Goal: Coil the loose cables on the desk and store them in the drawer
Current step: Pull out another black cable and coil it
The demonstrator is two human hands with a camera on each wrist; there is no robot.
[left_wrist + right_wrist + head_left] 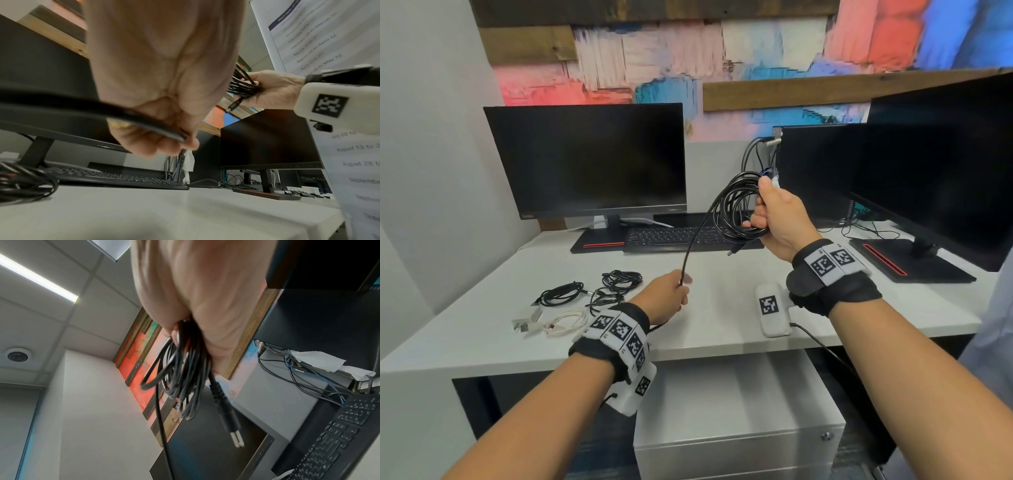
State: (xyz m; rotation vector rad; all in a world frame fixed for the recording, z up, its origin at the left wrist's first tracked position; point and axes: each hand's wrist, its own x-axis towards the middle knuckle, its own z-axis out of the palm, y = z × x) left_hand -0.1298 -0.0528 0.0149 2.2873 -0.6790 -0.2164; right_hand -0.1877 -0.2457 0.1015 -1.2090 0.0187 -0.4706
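One long black round power cable [736, 209] is mid-coil: the right hand [779, 214] grips a bundle of finished loops, raised above the black keyboard [674, 234] at the far middle of the white desk [722, 284], its plug end dangling below the loops. From the bundle a free run slopes down and left to the left hand [669, 294], whose fingers pinch it nearer the front edge. The hands are well apart. Judging by this, the next move is to swing the pinched length up to the right hand as another loop, keeping the loops even.

Three more bundles lie on the near left of the desk: two black cable tangles [561, 293] [619, 281] and one white cable [565, 323]. Two black monitors stand at the far side. One grey drawer cabinet [739, 421] sits under the desk; it looks closed, so no cable is stored yet.
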